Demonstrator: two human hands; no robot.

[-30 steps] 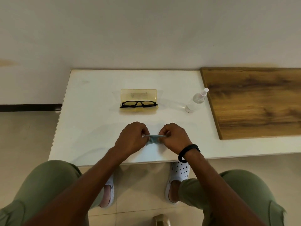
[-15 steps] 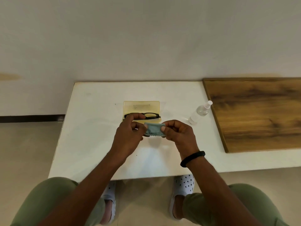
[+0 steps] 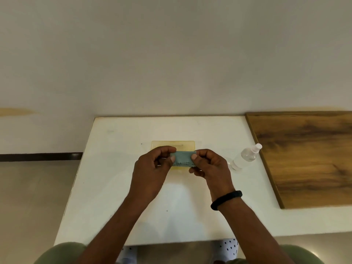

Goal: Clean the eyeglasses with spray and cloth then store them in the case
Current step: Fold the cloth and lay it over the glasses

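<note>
The person's arms are bare. A thin black band (image 3: 226,200) goes round the right wrist, just behind the right hand (image 3: 211,168). The left hand (image 3: 150,174) and its wrist are bare. The nails on the fingers (image 3: 172,159) are short and pale. Soft green trousers (image 3: 61,253) cover both knees. White shoes (image 3: 227,246) with little black dots peek out under the near edge of the bench (image 3: 114,187).
</note>
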